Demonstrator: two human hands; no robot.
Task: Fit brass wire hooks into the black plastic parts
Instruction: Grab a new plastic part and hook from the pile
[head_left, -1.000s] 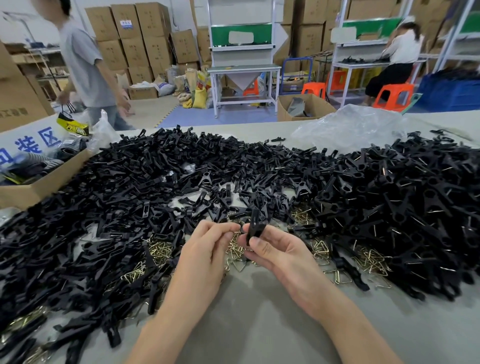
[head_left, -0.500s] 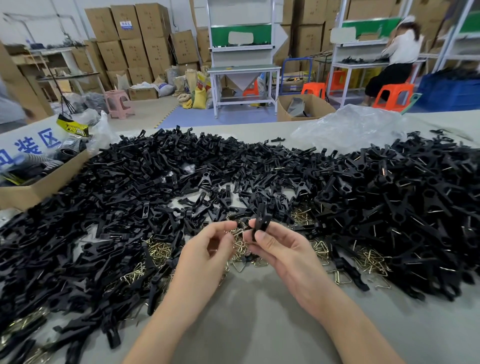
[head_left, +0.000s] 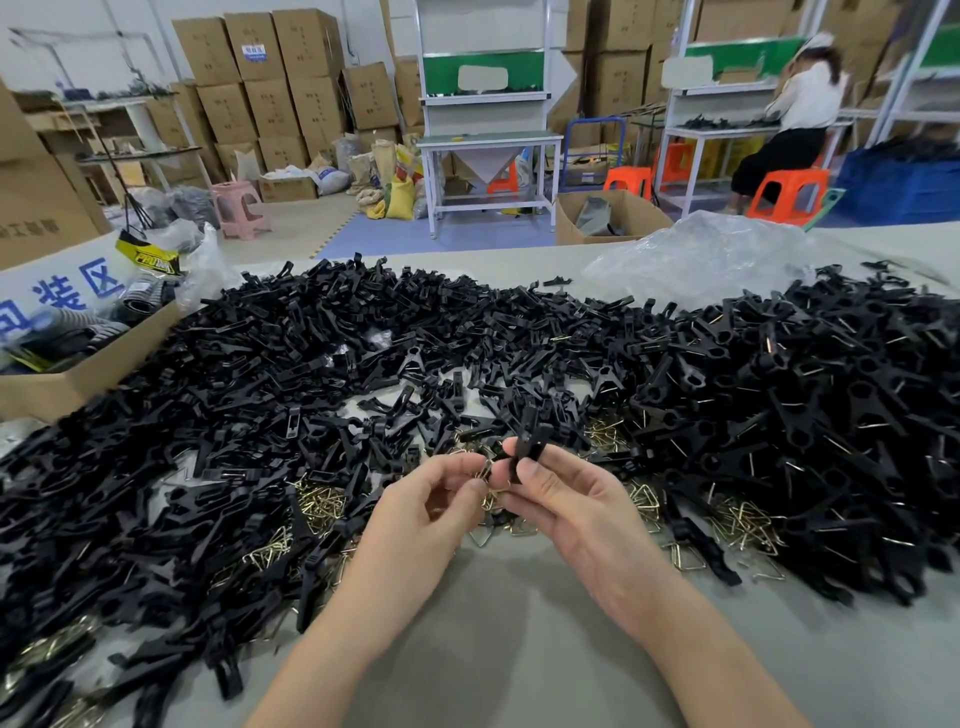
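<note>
Above the grey tabletop (head_left: 519, 649), our left hand (head_left: 415, 525) pinches a bent brass wire hook (head_left: 485, 472) in curled fingertips, right beside the slim black plastic part (head_left: 531, 446) that our right hand (head_left: 571, 512) grips upright. Behind them lie loose brass hooks (head_left: 318, 501) and a heap of black parts (head_left: 249, 384).

A grey desk (head_left: 519, 649) carries a wide heap of black plastic parts (head_left: 260, 389) that runs from its left edge to its right edge, leaving a bare stretch at the near middle. Loose brass wire hooks (head_left: 317, 501) lie in small clusters along the near side of the heap, some partly under the black pieces. An open cardboard box (head_left: 78, 379) sits at the far left touching the heap, and a crumpled clear plastic bag (head_left: 701, 260) lies at the far right behind it.
</note>
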